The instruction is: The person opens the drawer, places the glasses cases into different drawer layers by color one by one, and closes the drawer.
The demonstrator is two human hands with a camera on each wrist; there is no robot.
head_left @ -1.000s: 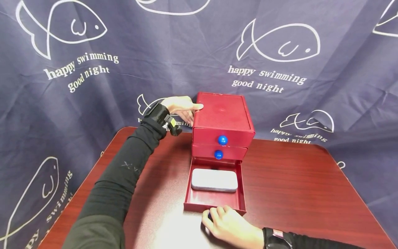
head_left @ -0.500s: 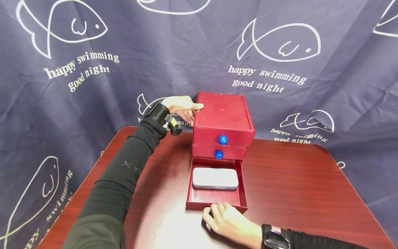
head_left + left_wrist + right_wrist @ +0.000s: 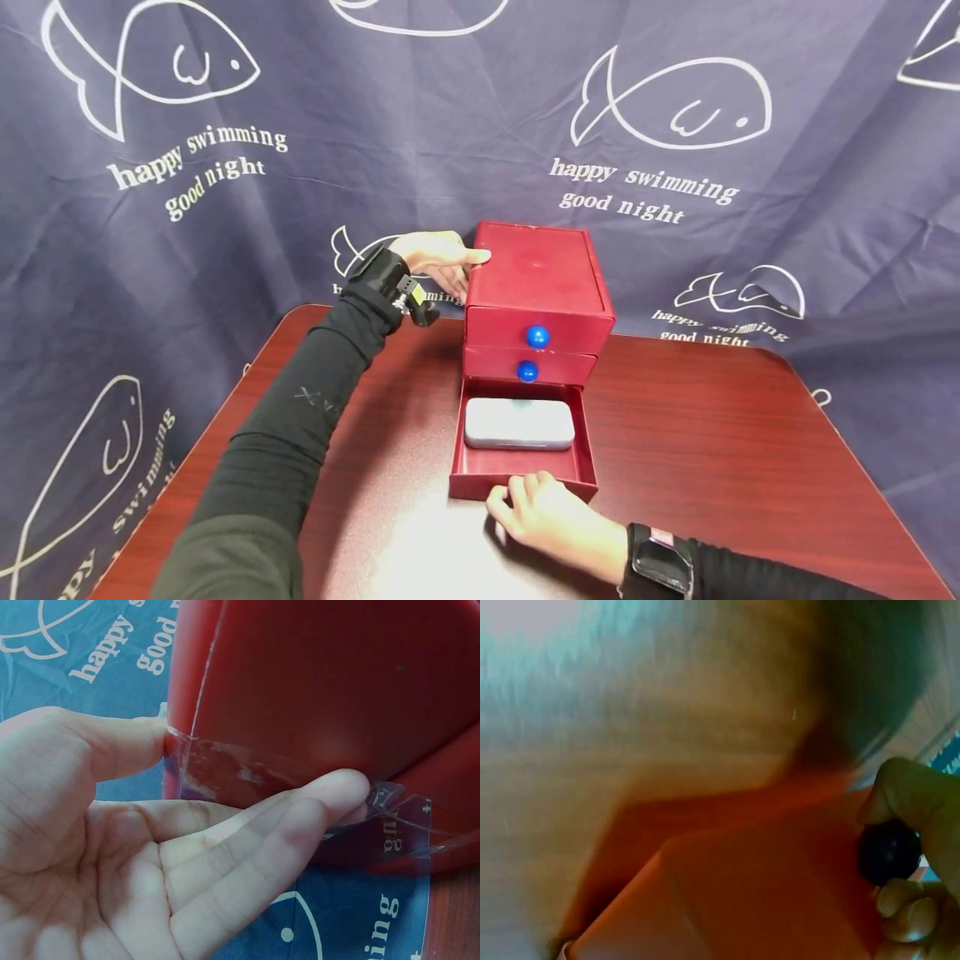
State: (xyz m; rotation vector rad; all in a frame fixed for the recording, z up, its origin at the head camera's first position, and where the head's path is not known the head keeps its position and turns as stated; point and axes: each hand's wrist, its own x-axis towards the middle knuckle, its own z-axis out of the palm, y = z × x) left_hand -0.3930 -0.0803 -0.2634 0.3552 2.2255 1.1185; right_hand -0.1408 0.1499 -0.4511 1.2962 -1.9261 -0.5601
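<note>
The bottom drawer of the red drawer box stands most of the way out over the table with the grey tin lying flat inside near its back, and the two drawers above are shut, so I judge the drawer has yet to go in. My right hand sits at the drawer's front, fingers curled round its dark knob. My left hand reaches forward, fingers straight against the box's left side and thumb on its top edge.
</note>
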